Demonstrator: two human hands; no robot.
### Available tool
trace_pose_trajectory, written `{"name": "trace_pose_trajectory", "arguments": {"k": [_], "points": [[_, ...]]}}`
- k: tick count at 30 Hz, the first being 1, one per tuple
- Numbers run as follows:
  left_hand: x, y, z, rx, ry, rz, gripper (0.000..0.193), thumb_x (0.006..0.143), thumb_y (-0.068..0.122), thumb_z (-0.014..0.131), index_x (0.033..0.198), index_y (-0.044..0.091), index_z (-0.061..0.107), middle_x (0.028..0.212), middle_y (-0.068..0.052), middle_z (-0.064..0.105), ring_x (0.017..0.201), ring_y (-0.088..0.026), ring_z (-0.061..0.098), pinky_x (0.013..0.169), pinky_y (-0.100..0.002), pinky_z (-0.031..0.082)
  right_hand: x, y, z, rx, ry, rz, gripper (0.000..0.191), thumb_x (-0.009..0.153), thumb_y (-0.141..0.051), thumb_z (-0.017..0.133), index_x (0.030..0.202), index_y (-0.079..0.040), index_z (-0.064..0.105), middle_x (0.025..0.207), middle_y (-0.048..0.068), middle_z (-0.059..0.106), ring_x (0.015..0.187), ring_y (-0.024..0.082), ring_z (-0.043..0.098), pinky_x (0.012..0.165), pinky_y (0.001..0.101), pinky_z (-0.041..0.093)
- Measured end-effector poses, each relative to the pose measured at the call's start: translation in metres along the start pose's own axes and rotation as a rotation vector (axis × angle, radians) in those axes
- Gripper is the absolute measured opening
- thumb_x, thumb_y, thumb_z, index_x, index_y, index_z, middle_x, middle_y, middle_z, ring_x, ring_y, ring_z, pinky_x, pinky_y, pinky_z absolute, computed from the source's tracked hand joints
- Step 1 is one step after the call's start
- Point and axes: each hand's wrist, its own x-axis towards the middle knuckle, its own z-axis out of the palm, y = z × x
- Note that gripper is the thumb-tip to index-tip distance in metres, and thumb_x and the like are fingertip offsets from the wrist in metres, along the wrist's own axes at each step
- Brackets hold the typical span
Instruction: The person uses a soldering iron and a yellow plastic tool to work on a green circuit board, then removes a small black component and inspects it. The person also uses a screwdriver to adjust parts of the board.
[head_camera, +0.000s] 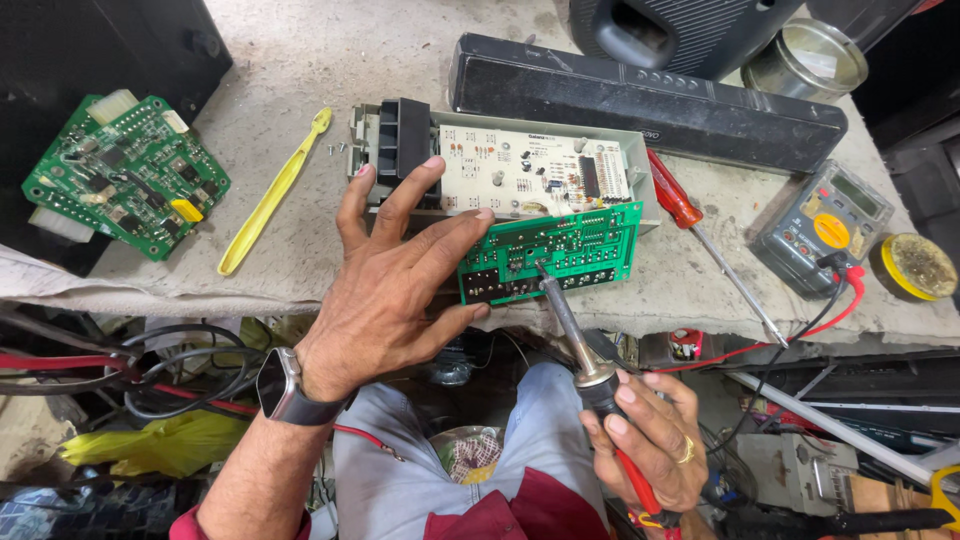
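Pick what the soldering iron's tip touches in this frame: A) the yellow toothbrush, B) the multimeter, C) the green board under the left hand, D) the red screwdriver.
C: the right hand holds the soldering iron with its tip on the green board, which the left hand steadies at the bench edge; the toothbrush, multimeter and screwdriver lie apart from it.

The table (300, 60) is rough, matt grey stone or concrete. At its 9 o'clock lies a glossy green circuit board (125, 172); the toothbrush (272, 192) is smooth yellow plastic. The soldering iron (572, 330) has a dull metal shaft.
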Motion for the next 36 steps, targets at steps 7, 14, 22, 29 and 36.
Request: {"name": "trace_pose_trajectory", "arguments": {"k": [7,14,22,29,36], "points": [[0.002,0.016,-0.003,0.083,0.064,-0.037,0.096,0.080,0.055,0.081,0.152,0.001,0.046,0.152,-0.015,0.054,0.155,-0.041,0.025,0.120,-0.070,0.003,-0.006,-0.001,-0.014,0.100,0.101,0.022,0.041,0.077,-0.004,0.088,0.108,-0.007,0.061,0.119,0.015,0.066,0.106,0.036,0.073,0.091,0.0456,0.065],[0.017,0.026,0.017,0.205,0.095,0.061,0.093,0.078,0.064,0.083,0.145,0.007,0.054,0.149,-0.012,0.056,0.152,-0.038,0.030,0.119,-0.071,0.005,-0.005,-0.001,-0.020,0.085,0.047,0.046,0.042,0.074,0.002,0.088,0.106,-0.008,0.063,0.117,0.013,0.066,0.106,0.038,0.074,0.090,0.0432,0.066],[0.020,0.021,0.020,0.109,0.067,0.040,0.083,0.078,0.055,0.085,0.142,0.010,0.056,0.134,-0.005,0.063,0.144,-0.030,0.046,0.122,-0.069,0.005,-0.001,0.006,-0.017,0.047,0.001,0.011,0.041,0.075,-0.001,0.090,0.104,-0.011,0.063,0.118,0.009,0.066,0.106,0.036,0.073,0.091,0.0438,0.066],[0.020,0.018,0.019,0.091,0.050,0.034,0.084,0.079,0.054,0.085,0.143,0.010,0.055,0.134,-0.006,0.062,0.144,-0.030,0.046,0.122,-0.069,0.003,-0.002,0.011,-0.015,0.045,-0.019,0.012,0.039,0.076,-0.003,0.090,0.104,-0.010,0.062,0.118,0.010,0.066,0.107,0.037,0.073,0.090,0.0431,0.066],[0.020,0.018,0.018,0.086,0.047,0.031,0.083,0.079,0.054,0.085,0.143,0.010,0.056,0.135,-0.006,0.062,0.144,-0.029,0.045,0.122,-0.068,0.003,-0.004,0.011,-0.014,0.044,-0.022,0.009,0.040,0.076,-0.003,0.090,0.104,-0.011,0.063,0.118,0.009,0.067,0.107,0.036,0.073,0.091,0.0432,0.066]]}}
